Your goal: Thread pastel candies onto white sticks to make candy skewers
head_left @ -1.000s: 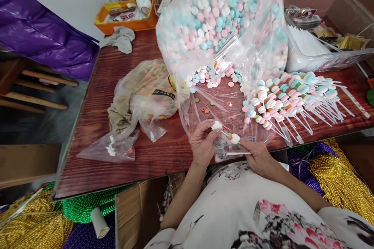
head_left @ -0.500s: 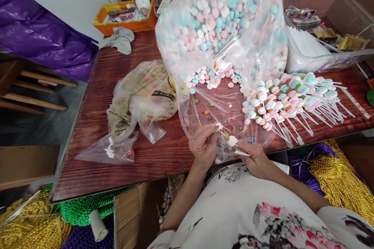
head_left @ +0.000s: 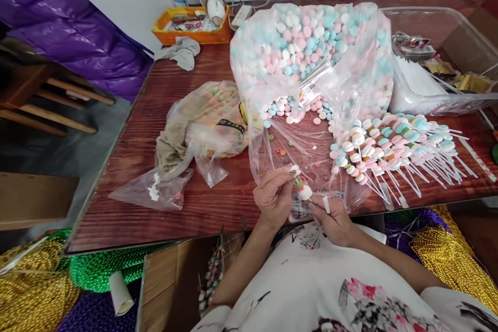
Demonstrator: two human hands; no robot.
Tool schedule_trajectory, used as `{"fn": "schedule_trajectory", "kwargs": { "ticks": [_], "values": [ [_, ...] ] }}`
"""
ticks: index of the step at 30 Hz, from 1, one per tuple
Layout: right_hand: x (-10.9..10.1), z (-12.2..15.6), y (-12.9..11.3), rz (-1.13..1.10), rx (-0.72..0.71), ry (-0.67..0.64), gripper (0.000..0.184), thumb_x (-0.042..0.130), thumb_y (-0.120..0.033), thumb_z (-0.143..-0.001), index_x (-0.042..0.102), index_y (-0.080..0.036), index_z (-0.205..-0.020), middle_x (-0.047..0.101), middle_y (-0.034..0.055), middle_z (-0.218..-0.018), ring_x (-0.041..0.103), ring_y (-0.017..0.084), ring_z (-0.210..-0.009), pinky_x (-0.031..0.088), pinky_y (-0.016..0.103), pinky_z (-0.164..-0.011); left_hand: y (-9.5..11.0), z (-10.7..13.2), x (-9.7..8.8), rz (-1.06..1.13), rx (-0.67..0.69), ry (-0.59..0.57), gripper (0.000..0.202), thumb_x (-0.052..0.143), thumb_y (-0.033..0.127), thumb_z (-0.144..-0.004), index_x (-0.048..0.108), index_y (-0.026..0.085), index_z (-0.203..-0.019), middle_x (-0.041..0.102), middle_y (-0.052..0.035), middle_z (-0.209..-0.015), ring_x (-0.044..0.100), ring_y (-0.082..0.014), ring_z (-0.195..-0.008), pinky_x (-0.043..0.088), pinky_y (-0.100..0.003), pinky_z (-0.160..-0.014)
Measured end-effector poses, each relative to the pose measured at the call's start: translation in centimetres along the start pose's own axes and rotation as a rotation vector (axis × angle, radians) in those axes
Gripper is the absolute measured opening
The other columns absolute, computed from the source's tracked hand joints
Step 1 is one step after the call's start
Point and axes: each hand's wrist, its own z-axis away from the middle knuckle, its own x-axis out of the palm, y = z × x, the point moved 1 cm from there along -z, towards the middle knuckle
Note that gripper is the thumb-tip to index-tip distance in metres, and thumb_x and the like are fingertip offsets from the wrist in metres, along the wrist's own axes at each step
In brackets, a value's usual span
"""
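Observation:
At the table's near edge my left hand [head_left: 273, 194] pinches a white candy disc [head_left: 294, 169] at the tip of a white stick. My right hand [head_left: 333, 215] is closed on the lower end of that candy stick [head_left: 303, 190], which carries a white disc and small coloured rings. Both hands hover over the flattened mouth of a big clear bag [head_left: 311, 57] full of pink, blue and white discs. A pile of finished candy sticks [head_left: 389, 142] lies to the right of my hands.
A smaller plastic bag of coloured candy [head_left: 206, 124] and a cloth lie to the left on the wooden table [head_left: 155, 93]. An orange tray [head_left: 190, 31] stands at the back, a clear bin [head_left: 436, 62] at the right. Bead strands [head_left: 447, 238] hang below the table edge.
The stick has turned more upright and come closer to me. My right hand has slid up it towards the candies. The camera has tilted, so the table sits lower in view.

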Motion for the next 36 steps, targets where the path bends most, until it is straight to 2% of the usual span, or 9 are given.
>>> {"fn": "schedule_trajectory", "kwargs": {
  "ticks": [5,10,14,16,22,26,29,33,36],
  "values": [
    [0.7,-0.7,0.0,0.044,-0.058,0.012,0.035,0.042,-0.032,-0.100,0.052,-0.019,-0.070,0.038,-0.0053,-0.056,0.036,0.009,-0.050,0.032,0.023,-0.049,0.3,-0.2,0.3,-0.026,-0.009,0.005,0.021,0.068,0.010,-0.083,0.075,0.024,-0.097,0.075,-0.0031,-0.098,0.072,-0.0173,-0.093,0.059,-0.032,-0.085],
    [-0.7,-1.8,-1.0,0.182,-0.091,0.095,0.029,0.044,-0.031,-0.098,0.060,-0.021,-0.075,0.046,-0.0018,-0.062,0.041,0.011,-0.054,0.039,0.025,-0.054,0.8,-1.4,0.4,0.218,-0.288,-0.027,0.035,0.074,0.024,-0.081,0.070,0.026,-0.116,0.070,-0.0049,-0.102,0.070,-0.0185,-0.094,0.060,-0.036,-0.086],
    [-1.9,-2.1,-1.5,0.205,-0.064,0.121,0.027,0.046,-0.033,-0.097,0.063,-0.021,-0.081,0.047,-0.0013,-0.063,0.043,0.012,-0.057,0.040,0.026,-0.056,1.2,-2.6,0.7,0.297,-0.411,-0.126,0.025,0.078,0.030,-0.078,0.077,0.024,-0.102,0.069,-0.0080,-0.112,0.064,-0.0248,-0.112,0.057,-0.040,-0.096],
    [-2.2,-2.0,-1.2,0.165,-0.038,0.146,0.027,0.046,-0.036,-0.098,0.063,-0.021,-0.082,0.045,-0.0024,-0.061,0.041,0.012,-0.055,0.039,0.025,-0.054,1.2,-2.6,1.2,0.358,-0.461,-0.117,0.027,0.076,0.033,-0.080,0.076,0.026,-0.106,0.070,-0.0073,-0.117,0.062,-0.0264,-0.119,0.055,-0.043,-0.100],
    [-2.6,-1.9,-0.6,0.081,0.004,0.292,0.030,0.050,-0.041,-0.097,0.058,-0.021,-0.076,0.037,-0.0042,-0.058,0.034,0.010,-0.051,0.032,0.024,-0.047,1.5,-1.1,2.5,0.336,-0.323,-0.138,0.021,0.069,0.037,-0.086,0.075,0.029,-0.105,0.072,-0.0043,-0.118,0.066,-0.0244,-0.115,0.047,-0.049,-0.109],
    [-2.2,-1.8,-1.1,0.121,-0.021,0.226,0.033,0.049,-0.041,-0.097,0.056,-0.021,-0.072,0.038,-0.0038,-0.058,0.035,0.010,-0.052,0.034,0.024,-0.049,1.9,-0.2,3.4,0.352,-0.370,-0.137,0.022,0.067,0.038,-0.088,0.076,0.027,-0.104,0.074,-0.0057,-0.110,0.063,-0.0245,-0.119,0.045,-0.048,-0.110],
    [-2.1,-1.9,-1.5,0.156,-0.036,0.175,0.037,0.048,-0.041,-0.098,0.053,-0.021,-0.067,0.038,-0.0034,-0.057,0.036,0.011,-0.052,0.035,0.025,-0.051,2.1,-0.1,3.8,0.386,-0.438,-0.168,0.019,0.071,0.037,-0.084,0.078,0.025,-0.097,0.074,-0.0071,-0.108,0.064,-0.0251,-0.118,0.048,-0.043,-0.107],
    [-3.7,-2.4,-2.0,0.091,-0.046,0.364,0.036,0.053,-0.043,-0.095,0.051,-0.022,-0.066,0.038,-0.0039,-0.055,0.033,0.010,-0.050,0.030,0.026,-0.048,1.5,-0.6,2.3,0.453,-0.506,-0.229,0.031,0.073,0.041,-0.082,0.074,0.027,-0.110,0.073,-0.0066,-0.112,0.068,-0.0233,-0.108,0.056,-0.039,-0.093],
    [-5.7,-2.4,-1.9,0.023,-0.065,0.471,0.031,0.056,-0.040,-0.094,0.054,-0.021,-0.070,0.038,-0.0055,-0.053,0.033,0.009,-0.047,0.029,0.025,-0.047,0.8,-0.5,-0.1,0.319,-0.477,-0.292,0.029,0.072,0.034,-0.083,0.072,0.028,-0.112,0.073,-0.0050,-0.102,0.069,-0.0181,-0.087,0.057,-0.031,-0.076]
  ]
}}
